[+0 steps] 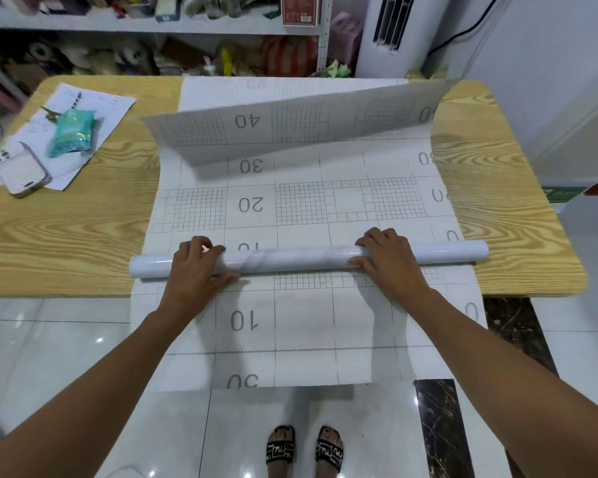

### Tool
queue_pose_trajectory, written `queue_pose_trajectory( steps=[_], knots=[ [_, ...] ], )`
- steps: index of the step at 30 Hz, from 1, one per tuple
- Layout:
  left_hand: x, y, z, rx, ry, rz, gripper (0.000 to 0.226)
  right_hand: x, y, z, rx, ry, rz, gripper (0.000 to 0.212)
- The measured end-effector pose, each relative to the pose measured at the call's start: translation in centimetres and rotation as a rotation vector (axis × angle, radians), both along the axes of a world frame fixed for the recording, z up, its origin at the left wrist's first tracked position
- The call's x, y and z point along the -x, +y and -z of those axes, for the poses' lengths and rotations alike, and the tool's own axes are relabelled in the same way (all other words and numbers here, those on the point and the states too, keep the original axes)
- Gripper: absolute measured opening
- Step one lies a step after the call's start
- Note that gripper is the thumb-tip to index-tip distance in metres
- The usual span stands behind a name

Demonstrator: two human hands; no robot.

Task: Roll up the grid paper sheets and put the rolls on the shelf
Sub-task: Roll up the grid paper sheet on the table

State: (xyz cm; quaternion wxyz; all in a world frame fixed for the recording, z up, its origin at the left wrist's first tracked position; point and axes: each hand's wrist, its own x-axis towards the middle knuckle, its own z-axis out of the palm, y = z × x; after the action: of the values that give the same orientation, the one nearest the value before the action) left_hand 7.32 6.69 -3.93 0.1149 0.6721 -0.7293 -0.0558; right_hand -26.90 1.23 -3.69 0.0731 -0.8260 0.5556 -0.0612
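Wooden table (66, 232) under both hands, wide to either side. Grid paper sheet (304, 208) runs beyond grip across table, far end curled up; near end hangs off table edge below wrists. Roll (290, 258) lies crosswise on sheet, ends jutting past each hand. Left hand (195, 267), right hand (389, 260): fingers curled over roll, thumbs on near side, gripping it. Teal packet (71, 132), phone (19, 169) well beyond left hand, leftward.

Before me the white grid paper sheet (301, 201) lies flat, its twelve-o'clock end curled upward; on it a glossy roll (290, 258) lies crosswise, nine to three o'clock.
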Motion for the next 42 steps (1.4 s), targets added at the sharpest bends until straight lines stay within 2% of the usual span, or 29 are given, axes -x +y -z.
queue_pose_trajectory(
  steps=[8, 14, 20, 26, 31, 36, 42],
  knots=[
    [0.1, 0.0, 0.1, -0.001, 0.015, 0.031, 0.065, -0.2, 0.2, -0.2, -0.01, 0.045, 0.026, 0.058],
    [0.0, -0.2, 0.0, -0.007, 0.052, 0.039, 0.044, -0.3, 0.3, 0.1, -0.014, -0.059, 0.059, 0.031],
    [-0.1, -0.2, 0.1, -0.031, 0.069, 0.01, 0.033, 0.1, 0.5, 0.1, -0.042, -0.116, 0.049, 0.043],
    [-0.1, -0.1, 0.2, -0.031, 0.079, -0.007, 0.056, 0.4, 0.5, 0.4, 0.004, -0.095, 0.018, 0.054],
    [0.0, -0.3, 0.2, -0.021, 0.052, -0.041, 0.058, 0.9, 0.4, 0.5, 0.035, -0.045, -0.024, 0.056],
    [0.1, -0.9, -0.3, -0.059, 0.047, -0.024, 0.062, 0.8, 0.1, 0.3, 0.019, -0.094, -0.014, 0.046],
    [0.1, -1.1, -0.5, -0.068, 0.129, -0.055, 0.065, 0.7, -0.2, -0.3, -0.002, -0.151, -0.006, 0.052]
  ],
)
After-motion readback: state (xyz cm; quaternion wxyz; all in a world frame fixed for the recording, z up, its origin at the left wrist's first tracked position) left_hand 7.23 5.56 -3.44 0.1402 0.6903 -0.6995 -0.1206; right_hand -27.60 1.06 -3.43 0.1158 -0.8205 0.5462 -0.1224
